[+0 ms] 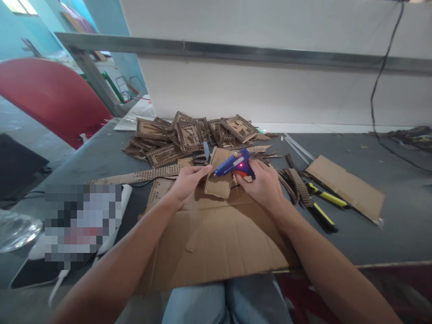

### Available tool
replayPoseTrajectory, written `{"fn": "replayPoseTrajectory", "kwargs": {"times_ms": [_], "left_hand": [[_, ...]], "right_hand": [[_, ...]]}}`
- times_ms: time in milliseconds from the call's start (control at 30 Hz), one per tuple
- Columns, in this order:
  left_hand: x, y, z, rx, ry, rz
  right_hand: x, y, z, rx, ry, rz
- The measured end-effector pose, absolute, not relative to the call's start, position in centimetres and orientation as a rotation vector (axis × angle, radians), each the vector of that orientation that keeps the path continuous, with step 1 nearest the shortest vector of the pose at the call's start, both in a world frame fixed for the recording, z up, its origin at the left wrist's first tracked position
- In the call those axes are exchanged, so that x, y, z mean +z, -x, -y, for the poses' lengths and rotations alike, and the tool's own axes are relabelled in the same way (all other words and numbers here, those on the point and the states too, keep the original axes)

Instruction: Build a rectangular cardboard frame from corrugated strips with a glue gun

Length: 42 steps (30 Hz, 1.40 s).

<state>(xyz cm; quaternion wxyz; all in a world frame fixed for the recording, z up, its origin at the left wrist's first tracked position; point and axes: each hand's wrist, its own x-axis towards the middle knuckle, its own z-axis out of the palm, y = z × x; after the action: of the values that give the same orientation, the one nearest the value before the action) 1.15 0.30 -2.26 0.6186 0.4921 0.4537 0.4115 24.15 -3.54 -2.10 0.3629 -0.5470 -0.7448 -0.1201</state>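
Observation:
My right hand (263, 182) is wrapped round a blue hot glue gun (232, 163) with a red light glowing on its side. Its nozzle points left, over the left edge of a small cardboard piece (219, 184). My left hand (189, 182) pinches that piece at its upper left edge, where a corrugated strip shows. Whether the nozzle touches the cardboard, I cannot tell. Beneath both hands lies a large flat cardboard sheet (216, 238). Just behind them is a heap of small decorated cardboard panels (189, 135) with ridged borders.
On the right lie yellow-and-black cutting tools (324, 198), corrugated strips (300, 186) and a cardboard rectangle (347, 186). A long cardboard strip (135, 175) is at the left, near a blurred-out device (84, 220) with a white cable. A red chair (50, 94) stands beyond the table.

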Motion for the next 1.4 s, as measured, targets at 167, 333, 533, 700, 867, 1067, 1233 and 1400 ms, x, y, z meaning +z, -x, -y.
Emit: {"fn": "replayPoseTrajectory", "kwargs": {"times_ms": [167, 333, 533, 700, 867, 1067, 1233, 1400], "left_hand": [[-2.57, -1.05, -0.44, 0.932, -1.14, -1.023], [-3.04, -0.83, -0.69, 0.934, -1.173, -1.023], [-2.86, -0.87, -0.59, 0.912, -1.155, -1.026], [-2.85, -0.85, -0.58, 0.875, -1.183, -0.996], [-2.74, -0.82, -0.54, 0.889, -1.226, -1.035], [-2.61, -0.81, -0.5, 0.866, -1.218, -1.052], [-2.62, -0.83, -0.48, 0.867, -1.251, -1.067], [-2.49, -0.96, -0.4, 0.87, -1.262, -1.073]], "right_hand": [[-2.4, -24.47, 3.35, -0.299, 1.401, 1.954], [-2.58, -24.74, 3.21, -0.24, 1.371, 1.975], [-2.41, -24.75, 3.2, -0.241, 1.421, 1.91], [-2.23, -24.47, 3.2, -0.261, 1.469, 1.836], [-1.98, -24.47, 3.3, -0.232, 1.5, 1.836], [-1.75, -24.88, 3.29, -0.17, 1.477, 1.861], [-2.01, -24.88, 3.11, -0.227, 1.512, 1.814], [-2.24, -24.77, 3.05, -0.266, 1.525, 1.763]]}}
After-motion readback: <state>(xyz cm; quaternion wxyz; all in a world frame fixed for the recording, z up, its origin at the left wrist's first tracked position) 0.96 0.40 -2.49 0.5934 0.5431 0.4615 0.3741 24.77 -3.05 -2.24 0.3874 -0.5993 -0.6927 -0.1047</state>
